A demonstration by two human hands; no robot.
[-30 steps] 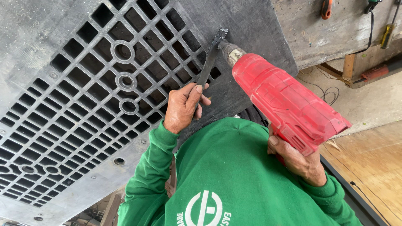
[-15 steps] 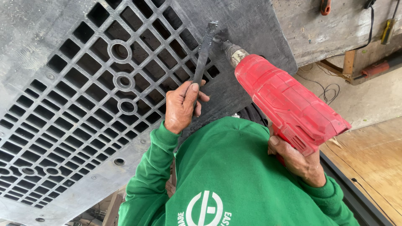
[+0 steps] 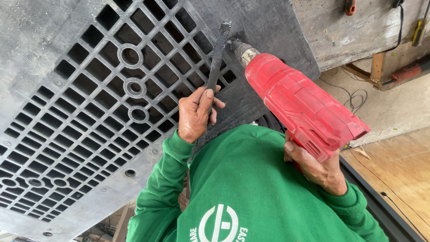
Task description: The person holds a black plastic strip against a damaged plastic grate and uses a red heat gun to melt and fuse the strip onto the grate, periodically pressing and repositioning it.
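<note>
hands: two, left hand (image 3: pixel 193 114) and right hand (image 3: pixel 319 166) | red power drill (image 3: pixel 300 101): one | dark metal bar (image 3: pixel 217 57): one | grey grid panel (image 3: pixel 89 89): one | green sweatshirt (image 3: pixel 251 188): one | tool handles hanging at top right: three
</note>
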